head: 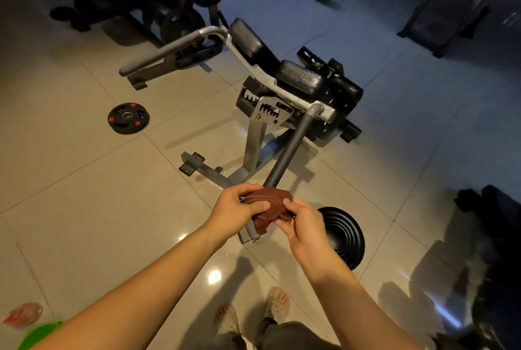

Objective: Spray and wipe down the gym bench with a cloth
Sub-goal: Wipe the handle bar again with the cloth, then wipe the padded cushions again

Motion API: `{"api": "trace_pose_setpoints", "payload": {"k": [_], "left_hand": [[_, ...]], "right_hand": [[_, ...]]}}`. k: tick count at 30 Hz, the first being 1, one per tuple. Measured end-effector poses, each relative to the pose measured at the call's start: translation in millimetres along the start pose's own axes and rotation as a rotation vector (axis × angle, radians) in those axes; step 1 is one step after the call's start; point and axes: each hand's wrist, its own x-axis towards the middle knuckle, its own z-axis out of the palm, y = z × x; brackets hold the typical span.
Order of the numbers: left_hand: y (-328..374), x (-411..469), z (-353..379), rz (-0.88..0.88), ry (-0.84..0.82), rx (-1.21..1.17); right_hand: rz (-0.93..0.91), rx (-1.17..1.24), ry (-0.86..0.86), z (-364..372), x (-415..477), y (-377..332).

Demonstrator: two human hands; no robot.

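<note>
Holding the cloth point(267, 205) in both hands, the person has it bunched up near the low end of the bench point(253, 146). The left hand point(234, 208) pinches one side and the right hand point(303, 225) pinches the other. Folding it into a flat pad looks like the best way, so more cloth rubs the black pads point(300, 77). A plate point(128, 119) lies on the floor point(84, 180) to the left.

End of bench bar point(290, 146) seemingly under cloth point(272, 204).
</note>
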Motion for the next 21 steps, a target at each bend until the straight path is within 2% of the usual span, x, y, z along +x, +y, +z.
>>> {"api": "trace_pose_setpoints", "payload": {"k": [4,6,9,12,17,21], "left_hand": [[46.0,-3.4,8.9,-0.035,-0.196,-0.024],[71.2,-0.9,16.2,-0.030,-0.260,-0.007],[97.9,7.8,29.0,0.034,-0.336,0.127],[119.1,19.3,44.3,0.180,-0.318,0.258],[149.5,40.3,77.3,0.447,-0.251,0.384],[163.2,59.5,104.7,0.544,-0.190,0.429]], "right_hand": [[-0.232,-0.334,-0.091,-13.2,-25.7,-58.2],[-0.303,-0.401,-0.156,-15.6,-37.8,-83.6],[-0.402,-0.495,-0.149,-24.6,-47.0,-116.5],[-0.476,-0.507,-0.113,-36.5,-47.0,-141.7],[-0.521,-0.483,-0.147,-40.7,-42.5,-179.8],[-0.555,-0.579,-0.166,-45.6,-20.8,-212.7]]}}
